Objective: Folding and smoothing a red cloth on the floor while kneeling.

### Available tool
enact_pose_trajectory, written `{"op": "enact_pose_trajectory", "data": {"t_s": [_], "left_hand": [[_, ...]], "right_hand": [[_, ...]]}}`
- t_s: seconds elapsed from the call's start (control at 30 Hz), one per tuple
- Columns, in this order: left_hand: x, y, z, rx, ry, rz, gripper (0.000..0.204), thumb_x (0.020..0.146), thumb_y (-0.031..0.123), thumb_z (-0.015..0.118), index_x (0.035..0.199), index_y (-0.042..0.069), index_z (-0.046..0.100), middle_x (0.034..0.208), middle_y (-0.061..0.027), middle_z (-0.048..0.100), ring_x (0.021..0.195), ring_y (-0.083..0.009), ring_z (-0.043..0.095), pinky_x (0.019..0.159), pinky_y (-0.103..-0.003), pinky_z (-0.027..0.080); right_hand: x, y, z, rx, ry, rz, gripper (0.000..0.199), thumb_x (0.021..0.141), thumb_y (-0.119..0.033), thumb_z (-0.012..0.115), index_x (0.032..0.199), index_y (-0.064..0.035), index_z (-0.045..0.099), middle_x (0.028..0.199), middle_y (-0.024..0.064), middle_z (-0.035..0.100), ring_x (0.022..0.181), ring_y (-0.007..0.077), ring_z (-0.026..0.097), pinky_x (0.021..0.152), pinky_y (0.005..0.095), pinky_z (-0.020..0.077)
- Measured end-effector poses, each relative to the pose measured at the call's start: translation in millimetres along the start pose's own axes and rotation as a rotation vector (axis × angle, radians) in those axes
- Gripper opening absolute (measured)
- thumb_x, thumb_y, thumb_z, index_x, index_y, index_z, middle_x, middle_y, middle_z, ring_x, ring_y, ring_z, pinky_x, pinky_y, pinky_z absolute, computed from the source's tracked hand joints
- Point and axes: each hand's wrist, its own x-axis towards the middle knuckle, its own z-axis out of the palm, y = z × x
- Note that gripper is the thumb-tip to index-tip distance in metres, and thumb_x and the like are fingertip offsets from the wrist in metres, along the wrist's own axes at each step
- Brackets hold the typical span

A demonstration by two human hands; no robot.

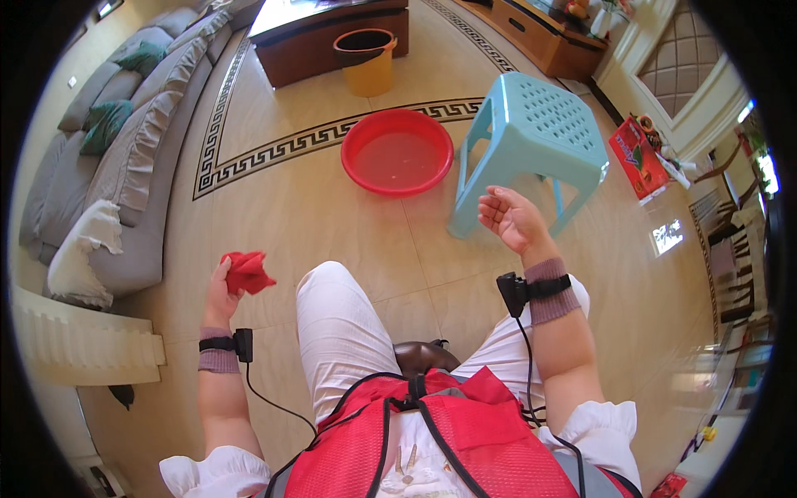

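My left hand [217, 292] is closed on a crumpled red cloth [249, 272], held out beyond my left knee. My right hand [512, 221] is raised above my right knee with its palm turned up and inward. Its fingers curl loosely and nothing lies in them. Just past that hand stands a light blue plastic stool [554, 120] with a perforated seat. To the stool's left, a round red basin [397, 153] with what looks like water in it rests on the tiled floor. I sit with my knees apart, and a dark brown seat shows between them.
A yellow bucket [368, 70] with something dark over its rim stands behind the basin, by a dark brown table [328, 41]. A grey sofa [133, 166] runs along the left. On the right, a red carton [638, 158] sits near the wall. Cables run from both wrist straps to my vest.
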Motion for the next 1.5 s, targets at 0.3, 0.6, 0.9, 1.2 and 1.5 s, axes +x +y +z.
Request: {"op": "enact_pose_trajectory", "data": {"t_s": [0.3, 0.6, 0.9, 1.2, 1.5], "left_hand": [[-22.2, 73.8, 156.1, -0.081, -0.344, 0.133, 0.026, 0.104, 0.036, 0.064, 0.121, 0.016, 0.065, 0.105, 0.0004, 0.075, 0.083, -0.0112, 0.070, 0.055, -0.024, 0.046], [-24.3, 34.7, 235.3, -0.017, -0.505, -0.020, 0.022, 0.104, 0.036, 0.064, 0.119, 0.020, 0.065, 0.105, 0.0009, 0.076, 0.087, -0.0124, 0.072, 0.055, -0.026, 0.051], [-36.4, 18.0, 261.1, -0.022, -0.540, -0.092, 0.020, 0.106, 0.032, 0.059, 0.120, 0.017, 0.063, 0.104, -0.0010, 0.074, 0.088, -0.0153, 0.072, 0.057, -0.028, 0.052], [-50.2, 4.7, 284.2, 0.099, -0.481, -0.108, 0.020, 0.102, 0.027, 0.066, 0.119, 0.017, 0.063, 0.101, -0.0005, 0.073, 0.087, -0.0159, 0.071, 0.059, -0.030, 0.054], [-54.0, -66.5, 308.7, 0.438, -0.618, -0.328, 0.044, 0.099, 0.031, 0.069, 0.135, 0.010, 0.055, 0.125, -0.0117, 0.069, 0.107, -0.0276, 0.071, 0.070, -0.039, 0.061]], "right_hand": [[38.1, -30.9, -55.5, 0.364, 0.245, -0.139, 0.031, 0.093, -0.025, 0.074, 0.117, -0.0100, 0.061, 0.104, 0.0112, 0.065, 0.096, 0.0274, 0.067, 0.081, 0.0479, 0.0578], [33.8, -60.0, -56.9, 0.401, 0.410, -0.353, 0.072, 0.085, -0.029, 0.083, 0.145, -0.0145, 0.046, 0.149, 0.0190, 0.037, 0.130, 0.0367, 0.044, 0.098, 0.0626, 0.0446], [49.3, -69.2, -62.4, 0.410, 0.565, -0.341, 0.082, 0.081, -0.032, 0.085, 0.149, -0.0131, 0.043, 0.150, 0.0219, 0.032, 0.140, 0.0395, 0.035, 0.105, 0.0684, 0.0363], [69.1, -76.2, -73.6, 0.660, 0.358, -0.315, 0.085, 0.087, -0.059, 0.074, 0.154, -0.0170, 0.042, 0.157, 0.0118, 0.043, 0.143, 0.0354, 0.041, 0.112, 0.0702, 0.0305], [55.5, -80.6, -81.5, 0.683, 0.429, -0.458, 0.070, 0.086, -0.055, 0.079, 0.140, -0.0161, 0.058, 0.135, 0.0036, 0.065, 0.119, 0.0296, 0.062, 0.100, 0.0514, 0.0525]]}}
